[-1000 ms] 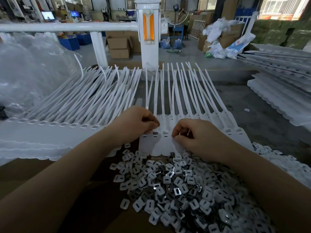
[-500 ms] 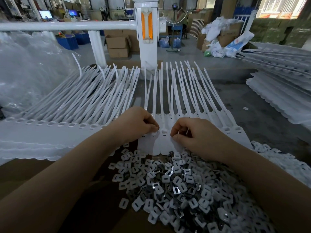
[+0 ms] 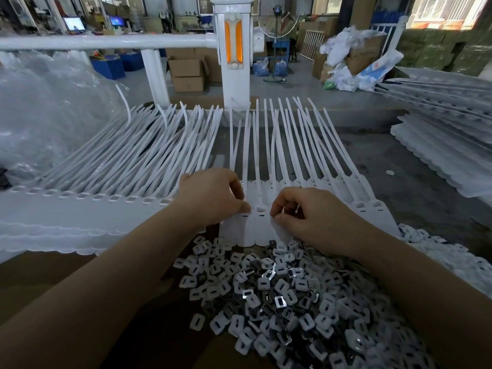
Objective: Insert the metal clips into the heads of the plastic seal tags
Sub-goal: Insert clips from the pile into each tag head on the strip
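Note:
A row of white plastic seal tags (image 3: 269, 155) lies fanned on the table, heads (image 3: 259, 210) toward me and straps pointing away. My left hand (image 3: 213, 198) has its fingers curled, and its thumb and fingertips pinch a tag head at the left of the row. My right hand (image 3: 311, 211) is curled just right of it. Its thumb and forefinger pinch a small metal clip, mostly hidden, against the neighbouring head. A heap of loose metal clips and white plastic pieces (image 3: 279, 294) lies in front of the tags, below both wrists.
A larger batch of tags (image 3: 119, 166) is spread to the left, beside a clear plastic bag (image 3: 48, 107). More tag stacks (image 3: 447, 150) lie at the right. A white railing post (image 3: 234, 54) rises behind the table. Brown cardboard (image 3: 40, 275) lies under my left forearm.
Both hands stay at the same tag heads. Only the fingertips shift slightly.

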A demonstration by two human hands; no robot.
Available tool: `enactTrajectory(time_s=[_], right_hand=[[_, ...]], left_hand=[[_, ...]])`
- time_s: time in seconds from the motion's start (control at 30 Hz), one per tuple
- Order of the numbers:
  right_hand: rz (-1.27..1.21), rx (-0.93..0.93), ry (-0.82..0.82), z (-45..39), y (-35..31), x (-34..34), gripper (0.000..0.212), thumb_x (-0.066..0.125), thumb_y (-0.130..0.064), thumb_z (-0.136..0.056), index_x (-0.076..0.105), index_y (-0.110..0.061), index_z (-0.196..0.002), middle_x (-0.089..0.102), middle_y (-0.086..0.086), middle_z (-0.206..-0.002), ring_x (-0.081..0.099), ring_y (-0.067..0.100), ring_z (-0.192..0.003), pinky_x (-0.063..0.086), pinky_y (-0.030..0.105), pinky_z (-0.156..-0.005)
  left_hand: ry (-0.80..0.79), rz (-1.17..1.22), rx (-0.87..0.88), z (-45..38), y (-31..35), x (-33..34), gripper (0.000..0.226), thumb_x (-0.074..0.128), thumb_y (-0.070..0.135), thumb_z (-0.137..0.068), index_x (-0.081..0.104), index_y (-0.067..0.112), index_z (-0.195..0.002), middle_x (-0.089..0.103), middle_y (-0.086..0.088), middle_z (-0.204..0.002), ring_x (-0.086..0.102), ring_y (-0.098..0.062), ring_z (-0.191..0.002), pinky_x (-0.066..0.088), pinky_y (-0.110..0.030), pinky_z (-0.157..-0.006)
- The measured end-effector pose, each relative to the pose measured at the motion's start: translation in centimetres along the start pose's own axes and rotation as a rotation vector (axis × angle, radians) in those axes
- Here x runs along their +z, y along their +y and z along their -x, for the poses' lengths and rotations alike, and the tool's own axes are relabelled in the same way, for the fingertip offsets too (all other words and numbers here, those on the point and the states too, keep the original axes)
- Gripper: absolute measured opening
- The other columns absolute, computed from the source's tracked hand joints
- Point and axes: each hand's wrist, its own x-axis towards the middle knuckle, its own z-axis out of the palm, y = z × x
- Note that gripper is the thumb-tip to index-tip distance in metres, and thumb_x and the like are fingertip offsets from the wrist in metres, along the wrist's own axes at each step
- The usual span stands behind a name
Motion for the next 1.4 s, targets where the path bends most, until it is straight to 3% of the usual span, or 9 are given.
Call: enactTrajectory(time_s=[0.07, 0.17, 0.3, 0.43, 0.53, 0.7, 1.03, 1.27, 1.4], right_hand=[[0.000, 0.004, -0.004, 0.0, 0.0, 0.0, 0.010, 0.059, -0.024, -0.090, 0.062, -0.033, -0.088, 0.059, -0.012, -0.070, 0.051, -0.014, -0.061, 0.038, 0.005, -0.055], [-0.010, 0.010, -0.004, 0.0, -0.1, 0.0, 0.011, 0.060, -0.023, -0.091, 0.061, -0.034, -0.087, 0.059, -0.014, -0.072, 0.051, -0.016, -0.064, 0.039, 0.004, -0.058], [-0.028, 0.028, 0.013, 0.0, 0.1, -0.2, 0.013, 0.060, -0.024, -0.091, 0.062, -0.036, -0.088, 0.062, -0.019, -0.080, 0.055, -0.013, -0.074, 0.037, 0.007, -0.056], [-0.040, 0.023, 0.015, -0.1, 0.1, -0.3, 0.010, 0.060, -0.025, -0.091, 0.063, -0.035, -0.091, 0.062, -0.020, -0.081, 0.055, -0.016, -0.075, 0.038, 0.004, -0.058], [-0.029, 0.019, 0.015, -0.1, 0.2, -0.3, 0.009, 0.060, -0.027, -0.091, 0.062, -0.036, -0.090, 0.062, -0.021, -0.081, 0.055, -0.015, -0.076, 0.037, 0.005, -0.059], [-0.027, 0.015, 0.013, 0.0, 0.2, -0.3, 0.010, 0.058, -0.026, -0.091, 0.062, -0.036, -0.090, 0.061, -0.021, -0.081, 0.055, -0.015, -0.077, 0.039, 0.004, -0.059], [-0.020, 0.006, 0.011, -0.1, 0.2, -0.3, 0.014, 0.058, -0.025, -0.091, 0.059, -0.038, -0.088, 0.060, -0.021, -0.078, 0.055, -0.013, -0.077, 0.038, 0.006, -0.058], [-0.011, 0.005, 0.005, -0.2, 0.3, -0.3, 0.013, 0.058, -0.025, -0.091, 0.059, -0.039, -0.088, 0.060, -0.020, -0.078, 0.054, -0.015, -0.079, 0.038, 0.008, -0.058], [-0.008, 0.008, 0.008, -0.1, 0.4, -0.2, 0.012, 0.059, -0.025, -0.091, 0.061, -0.037, -0.089, 0.060, -0.020, -0.078, 0.055, -0.013, -0.079, 0.037, 0.009, -0.060]], left_hand=[[-0.019, 0.009, -0.013, 0.0, -0.4, 0.0, 0.026, 0.074, 0.055, -0.076, 0.059, 0.034, -0.077, 0.055, 0.017, -0.076, 0.053, -0.006, -0.081, 0.025, -0.044, -0.105], [-0.025, 0.107, 0.021, 0.2, -0.9, 0.2, 0.023, 0.075, 0.052, -0.076, 0.062, 0.033, -0.076, 0.059, 0.015, -0.072, 0.054, -0.002, -0.074, 0.031, -0.037, -0.096], [-0.046, 0.235, 0.369, 0.7, -0.8, -0.2, 0.014, 0.079, 0.029, -0.079, 0.067, 0.036, -0.078, 0.063, 0.014, -0.079, 0.057, -0.005, -0.072, 0.041, -0.017, -0.061], [-0.229, 0.290, 0.576, 1.3, -0.1, -0.6, 0.016, 0.080, 0.025, -0.078, 0.075, 0.037, -0.086, 0.063, 0.021, -0.085, 0.060, -0.005, -0.080, 0.050, -0.018, -0.072], [-0.289, 0.263, 0.578, 1.5, 0.3, -0.3, 0.017, 0.081, 0.025, -0.078, 0.077, 0.035, -0.091, 0.063, 0.017, -0.085, 0.060, -0.004, -0.081, 0.051, -0.020, -0.075], [-0.363, 0.291, 0.551, 1.8, 0.2, -0.3, 0.020, 0.079, 0.024, -0.080, 0.076, 0.036, -0.095, 0.062, 0.014, -0.087, 0.059, -0.003, -0.081, 0.045, -0.011, -0.072], [-0.348, 0.246, 0.578, 1.9, 0.7, 0.1, 0.009, 0.076, 0.025, -0.082, 0.074, 0.032, -0.088, 0.062, 0.016, -0.089, 0.059, 0.002, -0.083, 0.045, -0.011, -0.072], [-0.457, 0.234, 0.551, 2.3, 1.0, -0.2, 0.019, 0.076, 0.030, -0.081, 0.071, 0.039, -0.097, 0.058, 0.019, -0.101, 0.057, 0.003, -0.095, 0.049, -0.024, -0.088], [-0.468, 0.221, 0.552, 2.4, 1.2, -0.2, 0.015, 0.075, 0.029, -0.083, 0.071, 0.039, -0.093, 0.058, 0.021, -0.100, 0.057, 0.004, -0.096, 0.049, -0.025, -0.089]])
